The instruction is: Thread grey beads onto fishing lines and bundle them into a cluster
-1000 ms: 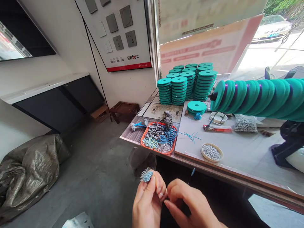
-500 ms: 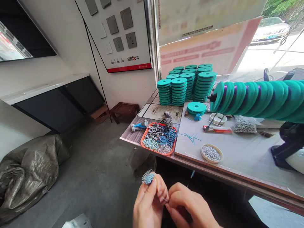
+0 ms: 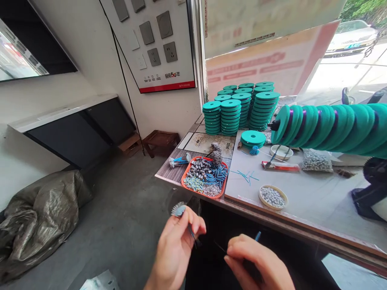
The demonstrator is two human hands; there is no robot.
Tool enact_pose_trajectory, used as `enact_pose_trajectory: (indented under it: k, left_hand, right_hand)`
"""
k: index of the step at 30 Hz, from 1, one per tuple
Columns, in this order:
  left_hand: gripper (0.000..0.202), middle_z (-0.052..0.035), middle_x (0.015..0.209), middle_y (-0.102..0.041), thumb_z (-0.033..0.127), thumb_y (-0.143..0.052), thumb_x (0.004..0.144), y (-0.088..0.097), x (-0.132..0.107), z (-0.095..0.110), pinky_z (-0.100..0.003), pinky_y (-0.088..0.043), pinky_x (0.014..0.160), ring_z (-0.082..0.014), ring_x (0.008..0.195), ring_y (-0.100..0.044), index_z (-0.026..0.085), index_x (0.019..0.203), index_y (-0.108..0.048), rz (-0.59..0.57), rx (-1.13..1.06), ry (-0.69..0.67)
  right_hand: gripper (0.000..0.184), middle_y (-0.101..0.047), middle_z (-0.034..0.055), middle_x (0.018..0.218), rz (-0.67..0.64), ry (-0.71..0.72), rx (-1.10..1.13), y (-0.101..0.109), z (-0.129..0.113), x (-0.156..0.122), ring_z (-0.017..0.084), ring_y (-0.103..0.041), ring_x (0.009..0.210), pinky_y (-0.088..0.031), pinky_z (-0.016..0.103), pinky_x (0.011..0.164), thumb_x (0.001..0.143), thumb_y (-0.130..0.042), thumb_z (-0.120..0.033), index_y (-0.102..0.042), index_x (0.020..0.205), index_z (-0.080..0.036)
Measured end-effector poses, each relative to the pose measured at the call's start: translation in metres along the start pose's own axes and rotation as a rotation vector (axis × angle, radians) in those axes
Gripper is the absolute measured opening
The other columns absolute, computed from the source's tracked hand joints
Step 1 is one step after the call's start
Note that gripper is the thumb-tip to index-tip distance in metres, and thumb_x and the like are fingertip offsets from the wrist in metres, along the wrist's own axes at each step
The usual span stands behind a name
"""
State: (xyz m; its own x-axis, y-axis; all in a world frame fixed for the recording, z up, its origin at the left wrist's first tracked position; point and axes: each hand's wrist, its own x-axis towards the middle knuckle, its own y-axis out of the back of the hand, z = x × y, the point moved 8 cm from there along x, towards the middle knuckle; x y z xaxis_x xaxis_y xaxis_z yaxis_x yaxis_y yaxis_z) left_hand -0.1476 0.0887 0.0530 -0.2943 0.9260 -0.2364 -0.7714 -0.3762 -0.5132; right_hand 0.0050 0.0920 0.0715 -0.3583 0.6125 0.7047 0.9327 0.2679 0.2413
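Below the table edge, my left hand (image 3: 178,245) is closed around a bundle (image 3: 178,209) with pale-blue parts and a fan of fine metallic tips at its top. Dark strands come out of the bundle under my fingers. To the right, my right hand (image 3: 254,257) pinches a thin dark line (image 3: 220,246) between thumb and forefinger, its end pointing toward the left hand. A small blue coiled piece (image 3: 258,236) shows just behind the right hand's fingers; how it hangs there is hidden. The two hands are apart.
An orange tray (image 3: 183,182) holds grey weights, blue coiled pieces and small beads. Nearby are a dish of grey pellets (image 3: 273,197), stacked green foam spools (image 3: 230,117), a rod of green spools (image 3: 326,129), a red-handled tool (image 3: 281,166) and a bag of pellets (image 3: 317,160).
My hands, close together before, have drawn apart: the left went left with the bundle, the right moved right with the line. The blue coiled piece also shifted right and down.
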Motion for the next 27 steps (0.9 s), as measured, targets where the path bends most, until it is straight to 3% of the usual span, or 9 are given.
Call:
enact_pose_trajectory:
  k: [5, 9, 13, 19, 23, 25, 27]
  left_hand:
    - [0.022, 0.0075, 0.055, -0.029, 0.035, -0.064, 0.077, 0.001, 0.003, -0.029, -0.021, -0.020, 0.046, -0.0071, 0.048, -0.020, 0.016, 0.070, -0.058, -0.077, 0.211, 0.123]
    - [0.028, 0.0049, 0.059, -0.040, 0.039, -0.072, 0.068, -0.001, 0.000, -0.039, -0.022, -0.025, 0.051, -0.0091, 0.053, -0.031, 0.016, 0.083, -0.067, -0.149, 0.481, 0.172]
    - [0.025, 0.0023, 0.062, -0.047, 0.039, -0.073, 0.065, -0.004, -0.001, -0.035, -0.024, -0.030, 0.055, -0.0114, 0.057, -0.036, 0.017, 0.066, -0.062, -0.076, 0.552, 0.090]
    - [0.029, -0.0003, 0.057, -0.049, 0.039, -0.065, 0.073, -0.019, -0.004, -0.030, -0.026, -0.033, 0.056, -0.0133, 0.058, -0.041, 0.015, 0.059, -0.059, -0.154, 0.666, -0.036]
    - [0.029, 0.0008, 0.056, -0.047, 0.039, -0.061, 0.076, -0.018, 0.002, -0.012, -0.025, -0.032, 0.053, -0.0126, 0.055, -0.040, 0.016, 0.059, -0.058, -0.146, 0.826, -0.099]
    - [0.026, 0.0011, 0.056, -0.048, 0.037, -0.058, 0.078, -0.022, 0.017, 0.011, -0.024, -0.033, 0.052, -0.0124, 0.055, -0.040, 0.016, 0.063, -0.060, -0.129, 0.996, -0.210]
    - [0.020, 0.0017, 0.058, -0.050, 0.033, -0.056, 0.079, -0.027, 0.041, 0.042, -0.023, -0.033, 0.052, -0.0122, 0.054, -0.042, 0.017, 0.070, -0.064, -0.035, 1.238, -0.384]
  right_hand:
    - [0.010, -0.059, -0.0003, 0.069, 0.131, -0.246, 0.009, 0.017, 0.023, -0.007, 0.010, -0.055, 0.053, -0.048, 0.018, 0.050, 0.084, -0.058, -0.019, -0.054, 0.092, -0.023]
    - [0.005, -0.059, -0.0004, 0.068, 0.164, -0.286, 0.049, 0.016, 0.026, -0.011, 0.010, -0.054, 0.053, -0.047, 0.019, 0.050, 0.084, -0.060, -0.023, -0.056, 0.087, -0.022]
    - [0.005, -0.056, -0.0028, 0.063, 0.123, -0.280, 0.009, 0.010, 0.028, -0.010, 0.008, -0.046, 0.046, -0.040, 0.017, 0.041, 0.083, -0.059, -0.023, -0.055, 0.084, -0.022]
    - [0.006, -0.053, -0.0016, 0.062, 0.004, -0.207, -0.097, 0.006, 0.024, -0.001, 0.009, -0.051, 0.051, -0.041, 0.017, 0.045, 0.085, -0.055, -0.018, -0.056, 0.079, -0.020]
    - [0.008, -0.053, -0.0014, 0.062, -0.055, -0.156, -0.127, 0.004, 0.019, 0.002, 0.008, -0.051, 0.050, -0.041, 0.017, 0.045, 0.085, -0.053, -0.014, -0.055, 0.080, -0.019]
    - [0.009, -0.053, -0.0013, 0.064, -0.065, -0.179, -0.100, 0.003, 0.021, 0.001, 0.008, -0.051, 0.050, -0.040, 0.017, 0.045, 0.086, -0.052, -0.014, -0.054, 0.079, -0.020]
    - [0.010, -0.053, -0.0009, 0.065, -0.056, -0.206, -0.065, 0.002, 0.023, -0.001, 0.009, -0.050, 0.050, -0.039, 0.018, 0.045, 0.086, -0.051, -0.015, -0.053, 0.078, -0.020]
